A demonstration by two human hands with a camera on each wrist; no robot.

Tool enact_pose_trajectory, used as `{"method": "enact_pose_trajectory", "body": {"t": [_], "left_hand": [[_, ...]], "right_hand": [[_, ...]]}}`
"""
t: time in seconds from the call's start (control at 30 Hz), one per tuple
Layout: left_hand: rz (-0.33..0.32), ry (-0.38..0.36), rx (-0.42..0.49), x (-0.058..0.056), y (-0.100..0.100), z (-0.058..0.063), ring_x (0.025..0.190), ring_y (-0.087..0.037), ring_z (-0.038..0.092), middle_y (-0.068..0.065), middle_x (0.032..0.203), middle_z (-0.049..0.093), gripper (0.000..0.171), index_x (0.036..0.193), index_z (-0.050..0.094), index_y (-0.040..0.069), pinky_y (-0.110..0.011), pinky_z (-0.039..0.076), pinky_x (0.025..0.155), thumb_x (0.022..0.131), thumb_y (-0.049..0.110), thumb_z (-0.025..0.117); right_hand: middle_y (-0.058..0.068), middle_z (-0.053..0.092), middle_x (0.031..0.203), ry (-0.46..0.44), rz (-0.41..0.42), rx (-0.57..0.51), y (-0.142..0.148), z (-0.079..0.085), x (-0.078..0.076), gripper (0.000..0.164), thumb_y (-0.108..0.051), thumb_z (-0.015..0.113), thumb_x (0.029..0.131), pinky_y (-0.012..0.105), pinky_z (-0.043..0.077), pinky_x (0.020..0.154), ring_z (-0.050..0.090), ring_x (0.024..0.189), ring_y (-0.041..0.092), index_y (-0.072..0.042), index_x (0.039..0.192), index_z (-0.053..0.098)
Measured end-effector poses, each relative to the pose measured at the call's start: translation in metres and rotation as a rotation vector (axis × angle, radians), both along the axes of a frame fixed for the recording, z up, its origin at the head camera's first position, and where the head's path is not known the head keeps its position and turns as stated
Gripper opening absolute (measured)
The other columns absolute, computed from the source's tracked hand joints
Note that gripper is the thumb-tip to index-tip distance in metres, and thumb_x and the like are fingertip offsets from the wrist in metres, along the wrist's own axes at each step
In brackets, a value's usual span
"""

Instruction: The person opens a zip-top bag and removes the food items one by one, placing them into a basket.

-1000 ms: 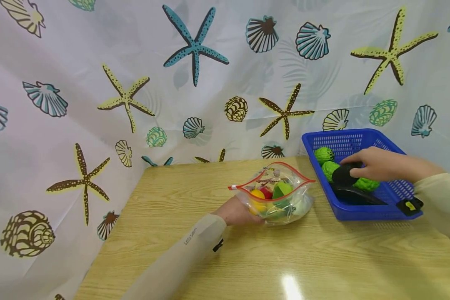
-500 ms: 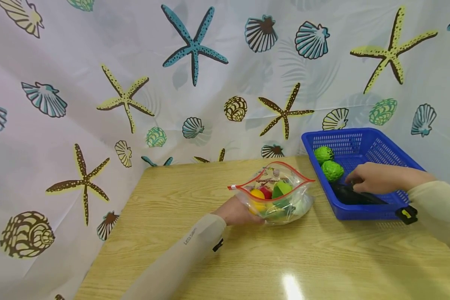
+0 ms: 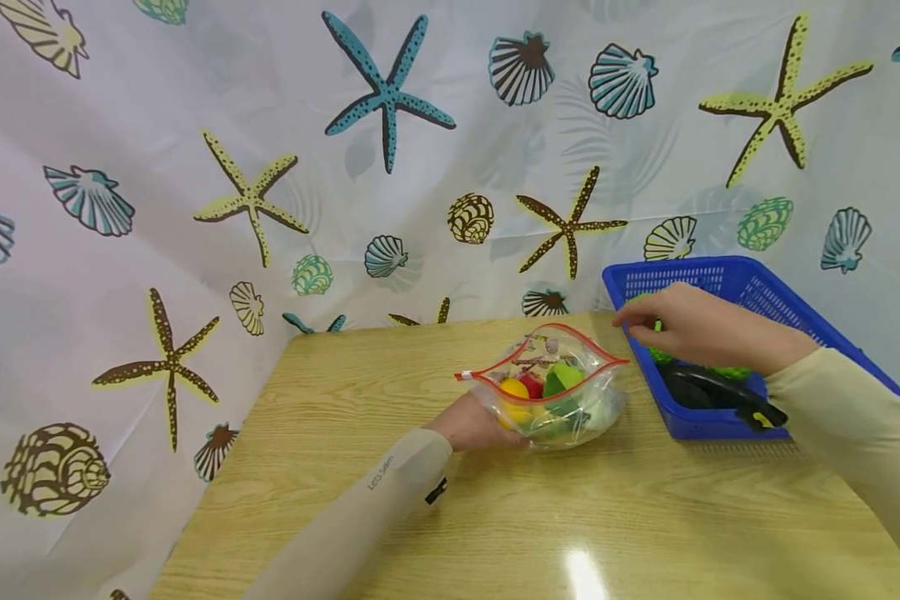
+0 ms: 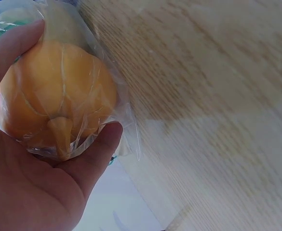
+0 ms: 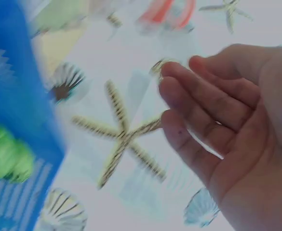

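My left hand (image 3: 486, 423) grips the side of a clear zip bag (image 3: 607, 408) with a red zip edge, its mouth gaping upward. Through the film, the left wrist view shows an orange toy pumpkin (image 4: 59, 89) between thumb and fingers. A red round piece (image 3: 532, 384) and a green piece (image 3: 564, 379) are also inside. My right hand (image 3: 693, 325) hovers over the left rim of a blue basket (image 3: 675, 425), holding nothing, fingers loosely bent. Below it in the basket lie a long black eggplant-like piece (image 3: 708, 385) and bumpy green pieces (image 5: 6, 154), partly hidden by the hand.
The wooden table (image 3: 360, 367) extends left and in front of the bag. A white curtain (image 3: 435, 283) printed with starfish and shells hangs behind. The basket stands at the right, close to the curtain.
My right hand was on a dark round piece in the basket, then lowered beside the long black piece. Now it has risen to the left without anything. My left hand and the bag have stayed put.
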State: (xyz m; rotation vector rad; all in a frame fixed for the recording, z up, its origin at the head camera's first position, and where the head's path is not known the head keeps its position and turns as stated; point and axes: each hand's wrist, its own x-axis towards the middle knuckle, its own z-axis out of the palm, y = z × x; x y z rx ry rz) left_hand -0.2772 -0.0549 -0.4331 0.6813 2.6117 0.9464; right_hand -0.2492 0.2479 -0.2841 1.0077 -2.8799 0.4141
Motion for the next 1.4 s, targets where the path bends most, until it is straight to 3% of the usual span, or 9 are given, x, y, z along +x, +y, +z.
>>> {"method": "enact_pose_trajectory", "body": {"t": [0.1,0.23,0.4,0.47,0.63,0.83,1.1,1.4], "left_hand": [[0.011,-0.019,0.004,0.001,0.000,0.001,0.106,-0.006,0.049,0.015,0.124,0.056,0.080,0.130,0.051,0.032,-0.041,0.041,0.100,0.060,0.038,0.089],[-0.006,-0.022,0.025,0.000,-0.001,0.002,0.106,-0.005,0.049,0.016,0.124,0.055,0.078,0.130,0.051,0.032,-0.041,0.040,0.100,0.061,0.038,0.089],[-0.060,-0.008,0.072,-0.001,-0.001,0.003,0.104,-0.002,0.049,0.018,0.122,0.056,0.077,0.130,0.051,0.031,-0.039,0.042,0.099,0.062,0.040,0.088],[-0.068,-0.002,0.073,-0.001,-0.001,0.002,0.103,-0.001,0.050,0.018,0.120,0.057,0.076,0.129,0.052,0.031,-0.038,0.043,0.098,0.062,0.040,0.088],[-0.050,-0.001,0.050,0.001,-0.002,0.001,0.100,-0.002,0.051,0.017,0.117,0.058,0.074,0.127,0.053,0.029,-0.038,0.044,0.096,0.063,0.036,0.088],[-0.078,0.005,0.054,0.001,-0.003,0.002,0.098,-0.002,0.051,0.017,0.115,0.057,0.070,0.126,0.053,0.029,-0.038,0.044,0.095,0.065,0.033,0.087],[-0.092,0.044,0.013,0.002,-0.002,0.002,0.094,-0.003,0.052,0.014,0.110,0.059,0.066,0.124,0.056,0.023,-0.036,0.046,0.093,0.066,0.035,0.085],[-0.075,0.037,-0.002,0.002,-0.001,0.001,0.098,-0.003,0.051,0.012,0.115,0.058,0.069,0.127,0.054,0.023,-0.038,0.044,0.095,0.067,0.037,0.085]], "right_hand": [[0.000,0.069,0.087,0.041,0.073,-0.031,-0.024,0.006,0.001,0.022,-0.005,0.058,0.091,0.027,0.042,0.046,0.045,0.052,0.006,-0.012,0.108,0.070],[-0.004,0.068,0.083,0.000,0.155,-0.020,-0.052,0.005,-0.001,0.023,-0.003,0.057,0.090,0.027,0.045,0.049,0.046,0.053,0.003,-0.015,0.106,0.070],[-0.004,0.068,0.083,-0.052,0.237,0.089,-0.075,-0.008,-0.008,0.020,0.001,0.062,0.084,0.031,0.055,0.066,0.056,0.071,0.004,-0.015,0.092,0.071],[-0.004,0.067,0.079,-0.078,0.260,0.145,-0.080,-0.016,-0.012,0.021,0.004,0.063,0.080,0.031,0.054,0.063,0.056,0.068,0.007,-0.016,0.083,0.070],[-0.005,0.062,0.072,-0.179,0.231,0.292,-0.090,-0.028,-0.015,0.029,0.012,0.062,0.073,0.029,0.052,0.059,0.052,0.063,0.010,-0.016,0.074,0.068],[-0.006,0.060,0.072,-0.269,0.175,0.358,-0.095,-0.029,-0.013,0.028,0.010,0.066,0.072,0.028,0.052,0.059,0.049,0.061,0.012,-0.017,0.076,0.069],[-0.003,0.057,0.078,-0.264,0.139,0.451,-0.095,-0.032,-0.009,0.019,-0.001,0.072,0.071,0.030,0.050,0.058,0.046,0.066,0.016,-0.018,0.080,0.066],[-0.001,0.057,0.078,-0.242,0.119,0.458,-0.093,-0.037,-0.005,0.018,-0.001,0.071,0.075,0.033,0.051,0.064,0.045,0.068,0.017,-0.016,0.078,0.061]]}}
